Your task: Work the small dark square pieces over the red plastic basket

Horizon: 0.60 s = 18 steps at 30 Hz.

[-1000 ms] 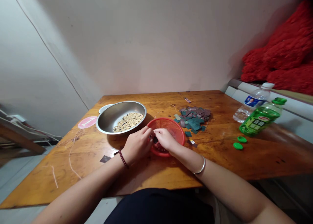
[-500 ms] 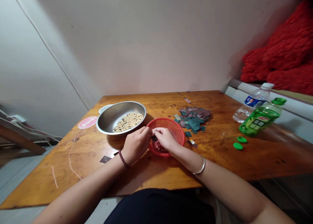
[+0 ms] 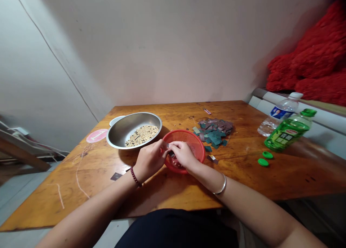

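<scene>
My left hand (image 3: 151,157), with a dark bead bracelet at the wrist, reaches over the left rim of a red plastic basket (image 3: 200,141). Its thumb and fingers are pinched together. Opposite it, my right hand (image 3: 182,154), wearing a silver bangle, is closed the same way, and the fingertips of both nearly meet. Between them shows a small dark flat piece (image 3: 168,146), mostly hidden by the fingers. Small pale bits and dark pieces lie in the basket below. Just right of the basket is a pile of thin dark green and brown squares (image 3: 215,131).
A steel bowl (image 3: 115,137) of pale and black beans or beads (image 3: 143,134) stands tilted at left, beside a pink round sign (image 3: 96,136). At right are a clear bottle (image 3: 278,113), a green bottle (image 3: 289,131) and two green caps (image 3: 263,162). String (image 3: 78,172) lies at left.
My left fingers have shifted slightly, opening a little at the thumb, so more of the small dark piece shows. Everything else stays put.
</scene>
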{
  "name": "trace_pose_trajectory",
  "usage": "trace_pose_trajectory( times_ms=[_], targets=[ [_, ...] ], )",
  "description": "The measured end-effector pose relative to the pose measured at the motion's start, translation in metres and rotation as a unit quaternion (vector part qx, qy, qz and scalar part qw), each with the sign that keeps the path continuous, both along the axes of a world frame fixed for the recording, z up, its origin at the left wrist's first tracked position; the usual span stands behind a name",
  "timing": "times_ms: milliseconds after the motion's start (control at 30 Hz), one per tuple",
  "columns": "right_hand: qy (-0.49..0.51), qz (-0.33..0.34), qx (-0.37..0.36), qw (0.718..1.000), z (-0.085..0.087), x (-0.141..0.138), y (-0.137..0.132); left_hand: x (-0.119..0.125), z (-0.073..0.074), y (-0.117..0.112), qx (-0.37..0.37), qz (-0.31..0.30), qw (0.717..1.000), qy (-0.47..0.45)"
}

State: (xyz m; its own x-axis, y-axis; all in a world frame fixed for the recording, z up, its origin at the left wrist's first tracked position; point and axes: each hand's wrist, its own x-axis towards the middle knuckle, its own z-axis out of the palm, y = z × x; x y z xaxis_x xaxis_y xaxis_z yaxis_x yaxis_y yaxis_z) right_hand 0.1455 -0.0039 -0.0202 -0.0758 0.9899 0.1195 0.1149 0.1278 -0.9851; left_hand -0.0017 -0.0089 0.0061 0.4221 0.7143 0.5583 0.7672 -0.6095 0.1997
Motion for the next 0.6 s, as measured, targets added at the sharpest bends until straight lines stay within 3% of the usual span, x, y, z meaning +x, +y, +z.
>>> trace_pose_trajectory(
  times_ms=[600],
  targets=[
    [0.008,0.006,-0.016,1.0,-0.0006,0.0014,-0.0001,0.0011,-0.0008,-0.0017,-0.032,-0.019,0.999,-0.022]
  ],
)
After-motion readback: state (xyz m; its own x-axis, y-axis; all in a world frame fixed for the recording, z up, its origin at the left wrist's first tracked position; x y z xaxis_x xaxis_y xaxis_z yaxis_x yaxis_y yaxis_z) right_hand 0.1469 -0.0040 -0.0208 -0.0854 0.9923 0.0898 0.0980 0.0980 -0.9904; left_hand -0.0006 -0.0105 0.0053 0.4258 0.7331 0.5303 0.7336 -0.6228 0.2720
